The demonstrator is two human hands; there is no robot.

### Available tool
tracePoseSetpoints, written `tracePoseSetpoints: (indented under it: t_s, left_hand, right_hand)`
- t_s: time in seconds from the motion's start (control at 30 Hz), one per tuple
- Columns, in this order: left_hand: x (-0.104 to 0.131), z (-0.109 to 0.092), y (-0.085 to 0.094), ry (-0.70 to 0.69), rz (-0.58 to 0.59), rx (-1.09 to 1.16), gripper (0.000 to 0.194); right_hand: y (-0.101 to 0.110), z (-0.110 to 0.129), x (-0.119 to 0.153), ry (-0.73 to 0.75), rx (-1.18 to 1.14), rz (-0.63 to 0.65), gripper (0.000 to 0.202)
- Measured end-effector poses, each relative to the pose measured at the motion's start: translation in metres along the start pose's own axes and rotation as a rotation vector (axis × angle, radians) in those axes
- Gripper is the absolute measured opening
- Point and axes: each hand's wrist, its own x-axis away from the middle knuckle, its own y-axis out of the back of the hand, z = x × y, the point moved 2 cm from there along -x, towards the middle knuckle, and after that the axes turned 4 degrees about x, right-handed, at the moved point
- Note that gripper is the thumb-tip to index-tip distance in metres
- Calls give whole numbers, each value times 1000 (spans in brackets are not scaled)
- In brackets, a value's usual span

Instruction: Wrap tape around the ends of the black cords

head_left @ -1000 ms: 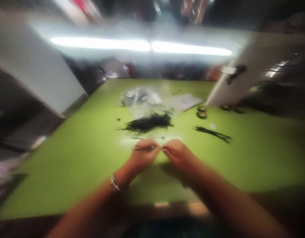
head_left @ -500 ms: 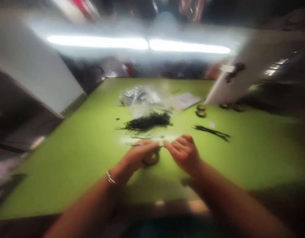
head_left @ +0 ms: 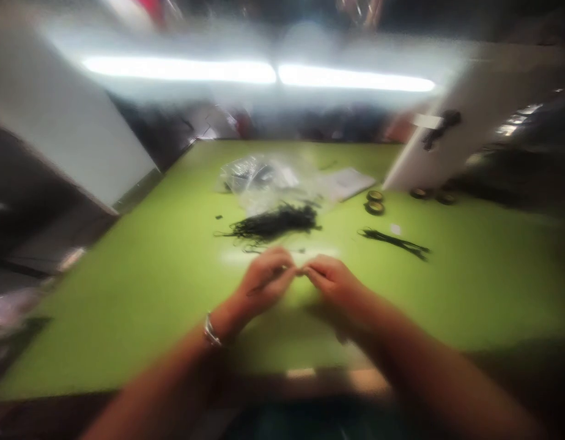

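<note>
Above the green tabletop (head_left: 172,281), my left hand (head_left: 268,278) is closed, with thumb and fingers pinched toward the middle. My right hand (head_left: 331,278) is closed too, its fingertips meeting those of the left. Whatever sits between the fingertips is small, dark and too blurred to name. A thin dark line shows along the left palm; the rest of what that hand holds is hidden. Just beyond the hands lies a pile of black cords (head_left: 277,223), some with looped ends. A single looped cord (head_left: 252,249) lies in front of the pile.
Behind the pile is a clear plastic bag (head_left: 264,177) beside a white pad (head_left: 349,182). Dark tape rolls (head_left: 375,208) lie at the right, with a small bundle of black cords (head_left: 395,241) nearer. A white panel (head_left: 420,153) stands at the right edge.
My left hand has turned, and the dark ring seen beneath it earlier no longer shows. My right hand has lowered slightly, and the fingertips have come together.
</note>
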Motion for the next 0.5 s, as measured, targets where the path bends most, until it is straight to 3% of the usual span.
tracePoseSetpoints:
  t_s: [0.13,0.27,0.37,0.5]
  left_hand:
    - [0,4,-2,13,84,71,13]
    - [-1,6,1,82,148,198,17]
    - [-1,5,7,254,159,393,14]
    - [2,2,8,514,172,770,22]
  right_hand:
    - [6,0,2,-88,-128,-8,13]
    - [13,3,5,88,60,-164,15]
    - [15,6,8,240,215,-308,14]
    - [16,9,13,322,443,-482,6]
